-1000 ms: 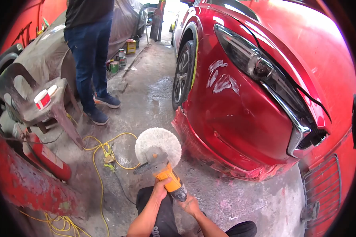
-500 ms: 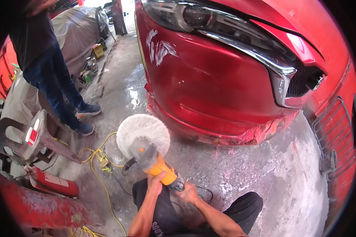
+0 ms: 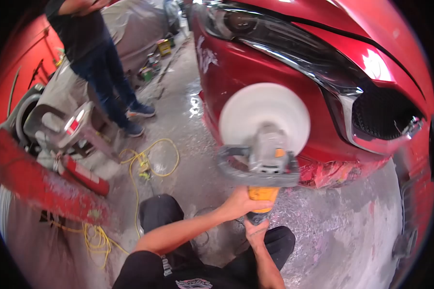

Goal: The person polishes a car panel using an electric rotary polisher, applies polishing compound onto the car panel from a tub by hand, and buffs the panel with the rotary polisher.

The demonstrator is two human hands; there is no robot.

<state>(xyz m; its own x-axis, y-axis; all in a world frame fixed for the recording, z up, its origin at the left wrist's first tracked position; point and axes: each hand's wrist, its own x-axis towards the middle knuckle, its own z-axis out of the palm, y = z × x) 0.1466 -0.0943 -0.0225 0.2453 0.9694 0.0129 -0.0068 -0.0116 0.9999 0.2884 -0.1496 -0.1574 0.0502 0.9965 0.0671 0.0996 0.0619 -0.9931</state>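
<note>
A rotary polisher [image 3: 264,193] with a yellow and grey body is held up in front of me. Its round white wool pad [image 3: 248,108] faces the red car bumper [image 3: 236,72] and looks smooth and blurred; I cannot tell if it touches the paint. Wrapped around the yellow body is my left hand [image 3: 238,203]. Lower down, my right hand [image 3: 256,232] is closed on the dark rear end of the polisher. White smears of paste [image 3: 206,58] mark the bumper's left side, below the headlight [image 3: 241,21].
At upper left stands another person [image 3: 99,58] in dark clothes. A plastic chair [image 3: 77,125], a red fire extinguisher [image 3: 84,176] and a red beam [image 3: 43,178] are on my left. Yellow cord [image 3: 171,142] loops over the wet concrete floor [image 3: 323,231]. Torn masking [image 3: 337,172] hangs under the bumper.
Both hands have lifted the polisher up and right, from above the floor to in front of the bumper. The pad's fluffy texture has become a smooth blur. My view has shifted too.
</note>
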